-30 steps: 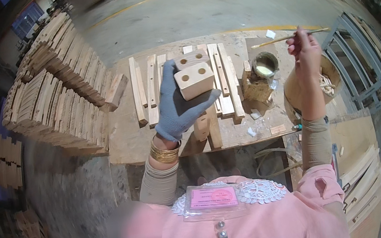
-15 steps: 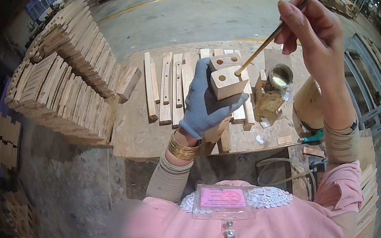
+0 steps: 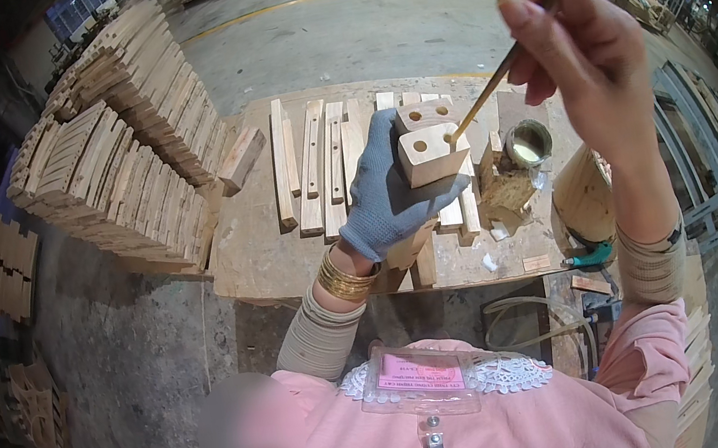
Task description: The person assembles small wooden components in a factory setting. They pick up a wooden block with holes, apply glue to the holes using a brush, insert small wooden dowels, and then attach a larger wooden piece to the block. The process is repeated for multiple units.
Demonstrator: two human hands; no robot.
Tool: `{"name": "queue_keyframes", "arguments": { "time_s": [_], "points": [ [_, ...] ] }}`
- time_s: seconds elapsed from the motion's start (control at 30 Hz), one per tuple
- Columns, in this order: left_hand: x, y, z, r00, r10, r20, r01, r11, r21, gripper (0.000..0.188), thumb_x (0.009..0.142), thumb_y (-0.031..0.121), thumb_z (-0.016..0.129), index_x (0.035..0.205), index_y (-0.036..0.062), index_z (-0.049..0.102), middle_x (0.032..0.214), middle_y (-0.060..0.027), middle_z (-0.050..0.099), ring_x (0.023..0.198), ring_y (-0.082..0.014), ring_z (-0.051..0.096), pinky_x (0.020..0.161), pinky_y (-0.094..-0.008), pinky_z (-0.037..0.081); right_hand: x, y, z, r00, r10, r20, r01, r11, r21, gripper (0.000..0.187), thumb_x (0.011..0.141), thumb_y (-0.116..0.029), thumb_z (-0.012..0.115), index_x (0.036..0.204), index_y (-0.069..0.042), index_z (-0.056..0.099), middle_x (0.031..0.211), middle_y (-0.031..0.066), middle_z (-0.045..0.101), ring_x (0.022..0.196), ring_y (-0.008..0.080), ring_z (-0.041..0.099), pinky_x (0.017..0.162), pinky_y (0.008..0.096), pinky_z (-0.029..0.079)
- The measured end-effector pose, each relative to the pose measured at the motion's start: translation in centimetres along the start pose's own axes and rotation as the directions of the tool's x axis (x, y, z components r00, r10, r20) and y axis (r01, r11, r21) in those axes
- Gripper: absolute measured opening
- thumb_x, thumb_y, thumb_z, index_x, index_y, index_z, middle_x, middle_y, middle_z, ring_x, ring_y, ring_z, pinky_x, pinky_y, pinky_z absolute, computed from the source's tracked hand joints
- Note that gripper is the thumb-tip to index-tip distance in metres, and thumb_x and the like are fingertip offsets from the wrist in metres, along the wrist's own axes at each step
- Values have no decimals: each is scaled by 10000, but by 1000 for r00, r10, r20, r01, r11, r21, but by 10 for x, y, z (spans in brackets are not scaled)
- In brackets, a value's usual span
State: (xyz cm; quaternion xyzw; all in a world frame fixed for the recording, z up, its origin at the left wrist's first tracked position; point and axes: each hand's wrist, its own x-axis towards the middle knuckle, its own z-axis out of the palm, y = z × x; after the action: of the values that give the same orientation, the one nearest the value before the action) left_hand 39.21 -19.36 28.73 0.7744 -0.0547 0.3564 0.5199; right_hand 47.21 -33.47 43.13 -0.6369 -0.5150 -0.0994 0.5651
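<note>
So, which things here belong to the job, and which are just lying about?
In the job:
Left hand, gripping holed wooden blocks
Right hand, holding thin stick at a hole
Open pot, likely

Apparently just lying about:
Wooden strips
Stacked wood
Teal object

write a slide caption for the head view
Blue-gloved left hand holds a pale wooden block; bare right hand holds a thin brown stick at one of its holes.

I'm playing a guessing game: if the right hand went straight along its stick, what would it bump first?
Probably the near wooden block in the gloved left hand. The stick in the right hand slants down to that block's right hole, though the tip's depth is unclear.
</note>
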Motion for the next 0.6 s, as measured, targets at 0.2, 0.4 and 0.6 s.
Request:
{"name": "queue_keyframes", "arguments": {
  "time_s": [0.2, 0.4, 0.6],
  "points": [
    [0, 1, 4, 1000, 12, -26, -13, 1000, -29, 661, 639, 164, 800, 1158, 25, 416, 1056, -85, 493, 976, -173, 520, 833, -297, 455, 7, 33, -42, 976, 68, -209, -18, 972, 236, 209, 866, -205, 605, 846, 3, 608, 597, 73, 595, 423, 85, 503, 413, 189, 390],
    [-1, 7, 3, 999, -35, 12, 36, 987, -154, 623, 643, 83, 786, 1156, 16, 439, 1057, -65, 488, 963, -144, 507, 818, -267, 453, -26, 153, -78, 924, 249, -291, -285, 955, -86, 307, 856, -293, 616, 741, -10, 587, 586, 48, 590, 475, 93, 530, 432, 219, 401],
    [0, 2, 5, 996, -88, 8, 89, 988, -127, 595, 647, 120, 787, 1099, 40, 408, 1040, -91, 509, 961, -163, 528, 831, -291, 464, -89, 245, -58, 876, 440, -196, -431, 537, -725, 268, 879, -323, 526, 861, -73, 622, 632, 147, 603, 563, 290, 593, 551, 390, 461]
  ]
}}
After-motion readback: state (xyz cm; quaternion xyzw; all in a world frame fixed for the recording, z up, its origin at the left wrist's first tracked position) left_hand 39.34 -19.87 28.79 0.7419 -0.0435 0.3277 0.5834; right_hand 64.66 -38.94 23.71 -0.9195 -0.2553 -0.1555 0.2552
